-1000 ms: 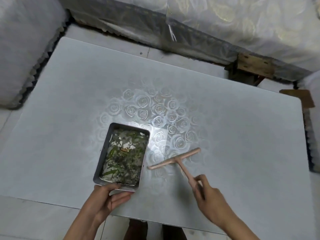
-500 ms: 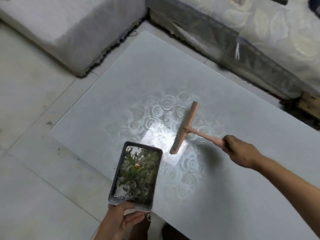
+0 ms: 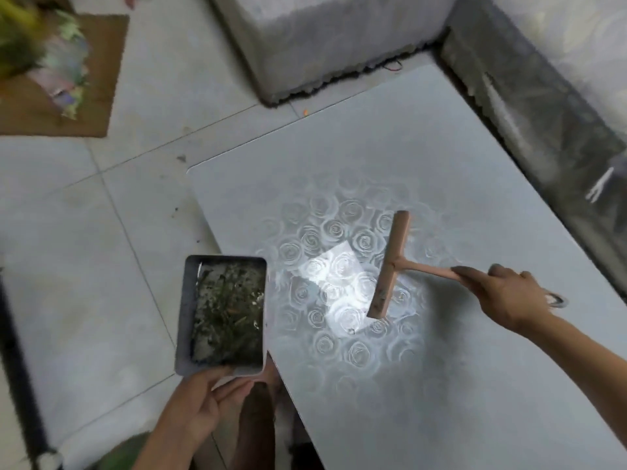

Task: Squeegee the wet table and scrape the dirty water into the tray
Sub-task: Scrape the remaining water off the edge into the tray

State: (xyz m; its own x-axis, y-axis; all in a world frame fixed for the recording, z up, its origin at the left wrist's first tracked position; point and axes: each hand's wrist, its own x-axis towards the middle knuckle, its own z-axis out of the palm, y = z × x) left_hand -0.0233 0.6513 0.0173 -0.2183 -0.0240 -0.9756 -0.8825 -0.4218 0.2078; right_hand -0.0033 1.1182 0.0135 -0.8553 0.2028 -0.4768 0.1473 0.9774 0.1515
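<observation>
Near the middle of the table point(image 3: 492, 385), a pinkish T-shaped squeegee point(image 3: 390, 266) has its blade running from the far side toward the near side, beside a bright glare patch on the glossy top, where a rose pattern is mirrored. Whether the blade touches the surface cannot be told. The right hand point(image 3: 502, 296) grips the end of the handle, fingers curled round it. At the table's left edge is the metal tray point(image 3: 187, 317), holding dark dirty water and green scraps. Its right side overlaps that edge and the rest hangs over the floor tiles point(image 3: 84, 266). The left hand point(image 3: 203, 398) holds the tray's near end, thumb on the rim and fingers underneath. Left of the table and well apart from it, a cardboard sheet point(image 3: 101, 96) lies on the floor. Just beyond the table's far left corner stands a grey padded block point(image 3: 322, 35).
</observation>
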